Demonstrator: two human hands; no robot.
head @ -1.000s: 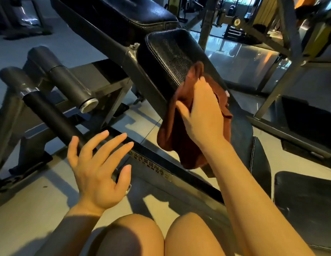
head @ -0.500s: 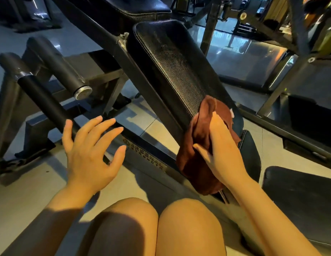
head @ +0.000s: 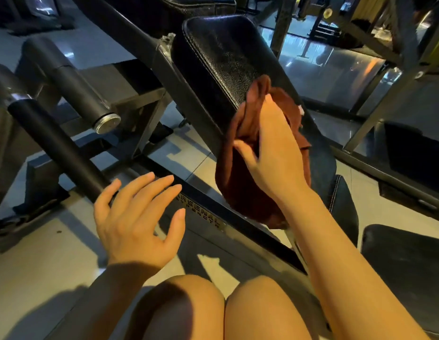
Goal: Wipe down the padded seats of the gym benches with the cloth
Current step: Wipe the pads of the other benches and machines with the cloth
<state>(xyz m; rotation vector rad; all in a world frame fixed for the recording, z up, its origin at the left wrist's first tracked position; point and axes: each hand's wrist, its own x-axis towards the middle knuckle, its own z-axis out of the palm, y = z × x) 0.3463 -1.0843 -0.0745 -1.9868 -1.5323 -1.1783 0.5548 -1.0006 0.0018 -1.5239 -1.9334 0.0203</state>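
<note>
Head: cloth (head: 248,192) under right hand (head: 270,153).

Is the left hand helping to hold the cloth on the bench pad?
No: the left hand hovers open above the floor, touching nothing, while only the right hand grips the reddish-brown cloth against the black pad.

The padded seat (head: 228,65) slopes down the bench. On its lower part lies the cloth (head: 248,182), with the right hand (head: 270,148) on top of it. Left of the seat stand two roller pads (head: 66,79). The left hand (head: 137,222) hovers below-left of the seat, apart from it. Another pad (head: 405,261) lies right of the seat.
</note>
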